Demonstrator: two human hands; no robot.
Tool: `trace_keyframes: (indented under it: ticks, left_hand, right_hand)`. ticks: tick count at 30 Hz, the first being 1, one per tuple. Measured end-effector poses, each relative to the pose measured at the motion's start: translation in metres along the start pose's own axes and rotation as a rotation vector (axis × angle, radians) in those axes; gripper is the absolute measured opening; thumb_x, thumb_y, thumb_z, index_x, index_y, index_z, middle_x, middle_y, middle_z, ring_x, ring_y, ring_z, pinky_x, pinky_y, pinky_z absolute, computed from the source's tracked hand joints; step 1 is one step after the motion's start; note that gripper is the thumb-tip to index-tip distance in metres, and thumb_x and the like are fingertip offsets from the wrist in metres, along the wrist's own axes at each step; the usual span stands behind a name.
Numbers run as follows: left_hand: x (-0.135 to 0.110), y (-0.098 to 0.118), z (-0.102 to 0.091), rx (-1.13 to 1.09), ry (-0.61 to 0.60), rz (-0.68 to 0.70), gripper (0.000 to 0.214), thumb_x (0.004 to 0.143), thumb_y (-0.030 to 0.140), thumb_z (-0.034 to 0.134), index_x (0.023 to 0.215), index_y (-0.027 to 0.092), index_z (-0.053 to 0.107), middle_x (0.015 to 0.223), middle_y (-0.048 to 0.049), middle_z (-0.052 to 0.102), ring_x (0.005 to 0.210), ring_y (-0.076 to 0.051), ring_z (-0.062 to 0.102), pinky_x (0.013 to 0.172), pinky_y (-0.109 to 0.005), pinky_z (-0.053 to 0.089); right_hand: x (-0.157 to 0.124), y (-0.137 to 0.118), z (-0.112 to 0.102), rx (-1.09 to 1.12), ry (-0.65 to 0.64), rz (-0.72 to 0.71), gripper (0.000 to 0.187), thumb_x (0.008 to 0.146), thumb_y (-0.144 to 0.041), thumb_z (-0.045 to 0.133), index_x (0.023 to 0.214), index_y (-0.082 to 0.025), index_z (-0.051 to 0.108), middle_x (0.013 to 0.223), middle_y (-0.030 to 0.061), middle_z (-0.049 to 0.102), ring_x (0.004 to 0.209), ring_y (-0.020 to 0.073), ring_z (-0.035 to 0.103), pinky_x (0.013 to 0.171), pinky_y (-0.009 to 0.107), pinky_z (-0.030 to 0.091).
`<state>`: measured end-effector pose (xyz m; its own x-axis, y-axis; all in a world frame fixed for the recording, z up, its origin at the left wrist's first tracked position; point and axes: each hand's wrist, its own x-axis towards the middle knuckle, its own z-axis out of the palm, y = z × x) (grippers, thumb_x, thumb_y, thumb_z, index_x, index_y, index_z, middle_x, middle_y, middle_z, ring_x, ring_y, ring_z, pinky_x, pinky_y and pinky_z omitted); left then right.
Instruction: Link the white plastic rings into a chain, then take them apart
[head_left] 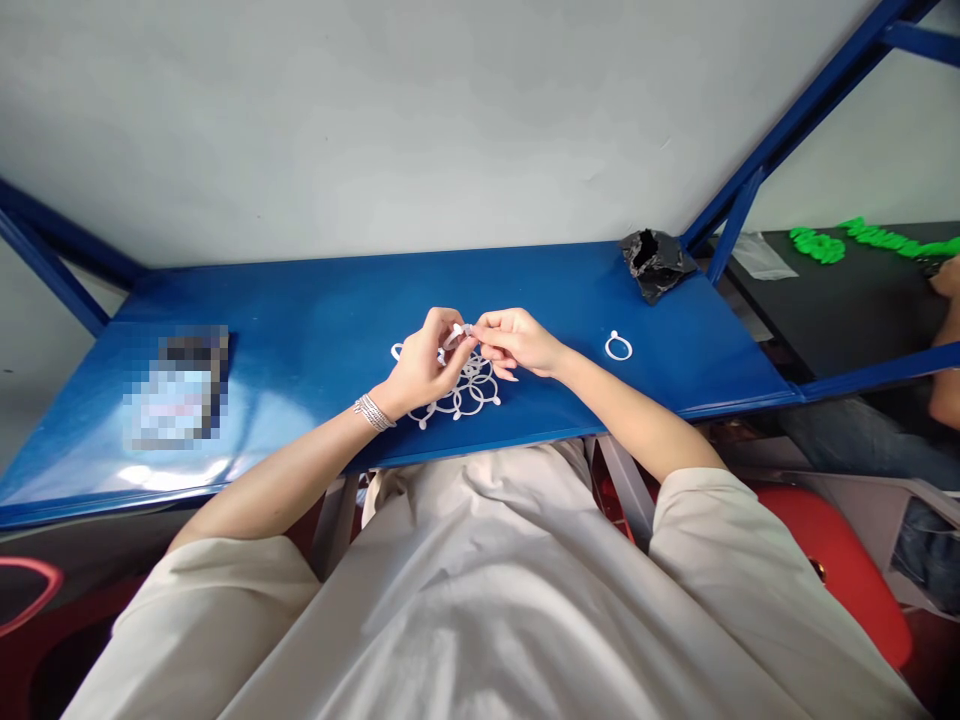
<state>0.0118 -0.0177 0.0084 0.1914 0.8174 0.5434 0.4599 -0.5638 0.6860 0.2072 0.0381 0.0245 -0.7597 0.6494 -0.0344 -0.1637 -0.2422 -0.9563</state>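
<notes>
Working over the blue worktop (337,290), at frame centre above linked white rings (474,380), you have left hand (426,366) and right hand (525,343) nearly closed, pinching a small white piece (454,339); uneven pulling could perhaps make it slip.

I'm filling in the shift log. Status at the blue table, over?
Left hand and right hand together, holding white piece. Linked white rings partly beneath. Loose white ring, black bag off right, clear of hands.
</notes>
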Motion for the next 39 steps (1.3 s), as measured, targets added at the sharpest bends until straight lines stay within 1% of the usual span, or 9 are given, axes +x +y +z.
trace_keyframes:
  ticks: [6, 12, 16, 21, 24, 27, 29, 33, 39]
  left_hand:
    - [0.001, 0.0, -0.002, 0.089, -0.03, 0.054, 0.016, 0.101, 0.03, 0.063, 0.108, 0.02, 0.054, 0.073, 0.0037, 0.057, 0.056, -0.009, 0.044, 0.055, -0.023, 0.035]
    - [0.0, -0.003, -0.002, 0.156, -0.014, 0.06, 0.017, 0.101, 0.034, 0.062, 0.108, 0.019, 0.058, 0.077, 0.0004, 0.062, 0.058, -0.01, 0.048, 0.058, -0.023, 0.038]
    - [-0.001, 0.0, -0.002, 0.193, -0.055, 0.064, 0.015, 0.103, 0.027, 0.056, 0.116, 0.019, 0.057, 0.083, -0.0019, 0.067, 0.059, -0.01, 0.052, 0.059, -0.023, 0.039]
    - [-0.003, 0.001, -0.002, 0.202, -0.065, 0.09, 0.023, 0.098, 0.017, 0.054, 0.121, 0.018, 0.058, 0.075, 0.002, 0.063, 0.053, -0.01, 0.049, 0.056, -0.023, 0.037]
    - [-0.003, 0.001, -0.004, 0.162, -0.056, 0.059, 0.04, 0.092, 0.015, 0.058, 0.132, 0.018, 0.056, 0.07, 0.0051, 0.059, 0.052, -0.009, 0.047, 0.056, -0.024, 0.037]
    - [-0.003, 0.001, -0.006, 0.04, -0.064, 0.022, 0.061, 0.086, 0.019, 0.065, 0.145, 0.019, 0.049, 0.071, 0.0061, 0.061, 0.053, -0.01, 0.049, 0.056, -0.025, 0.04]
    - [-0.003, 0.001, -0.007, -0.051, -0.095, 0.009, 0.068, 0.084, 0.025, 0.07, 0.148, 0.019, 0.047, 0.074, 0.0048, 0.065, 0.056, -0.011, 0.053, 0.058, -0.026, 0.043]
    - [-0.003, 0.003, -0.005, -0.125, -0.069, -0.078, 0.069, 0.084, 0.036, 0.081, 0.144, 0.02, 0.051, 0.076, 0.0038, 0.068, 0.051, -0.009, 0.052, 0.056, -0.026, 0.043]
    - [-0.004, 0.0, -0.003, -0.078, 0.015, -0.063, 0.06, 0.088, 0.044, 0.082, 0.138, 0.02, 0.057, 0.092, -0.001, 0.072, 0.052, -0.006, 0.053, 0.055, -0.024, 0.044]
  right_hand:
    - [-0.002, -0.004, 0.001, 0.001, 0.032, 0.039, 0.048, 0.085, -0.049, 0.089, 0.078, -0.017, 0.054, 0.051, -0.0107, 0.047, 0.036, 0.0019, 0.03, 0.029, 0.016, 0.038]
    - [-0.004, -0.008, 0.002, -0.004, 0.034, 0.066, 0.045, 0.089, -0.047, 0.087, 0.08, -0.017, 0.054, 0.053, -0.0098, 0.049, 0.037, 0.0023, 0.031, 0.031, 0.016, 0.039]
    - [-0.003, -0.01, 0.004, 0.016, 0.055, 0.075, 0.046, 0.087, -0.048, 0.088, 0.081, -0.018, 0.053, 0.054, -0.0101, 0.048, 0.037, 0.0021, 0.03, 0.03, 0.017, 0.04]
    - [-0.002, -0.008, 0.006, 0.049, 0.093, 0.088, 0.046, 0.087, -0.049, 0.088, 0.081, -0.018, 0.054, 0.054, -0.0108, 0.047, 0.037, 0.0022, 0.027, 0.029, 0.017, 0.038]
    - [0.0, -0.007, 0.005, 0.07, 0.13, 0.065, 0.042, 0.091, -0.047, 0.084, 0.083, -0.018, 0.054, 0.055, -0.0107, 0.047, 0.037, 0.0028, 0.028, 0.032, 0.017, 0.04]
    - [0.001, -0.007, 0.003, 0.103, 0.167, 0.004, 0.039, 0.097, -0.047, 0.077, 0.086, -0.019, 0.053, 0.057, -0.01, 0.048, 0.039, 0.0043, 0.033, 0.035, 0.017, 0.043]
    - [0.001, -0.008, 0.002, 0.126, 0.182, -0.052, 0.037, 0.101, -0.047, 0.072, 0.087, -0.02, 0.05, 0.063, -0.0084, 0.051, 0.042, 0.0052, 0.041, 0.039, 0.018, 0.047]
    - [0.001, -0.007, 0.003, 0.133, 0.169, -0.131, 0.037, 0.103, -0.046, 0.07, 0.089, -0.021, 0.047, 0.083, -0.005, 0.058, 0.05, 0.0055, 0.057, 0.048, 0.021, 0.057]
    - [0.002, 0.002, 0.005, 0.111, 0.1, -0.153, 0.04, 0.097, -0.047, 0.078, 0.095, -0.021, 0.048, 0.083, -0.0067, 0.06, 0.055, 0.008, 0.066, 0.059, 0.026, 0.065]
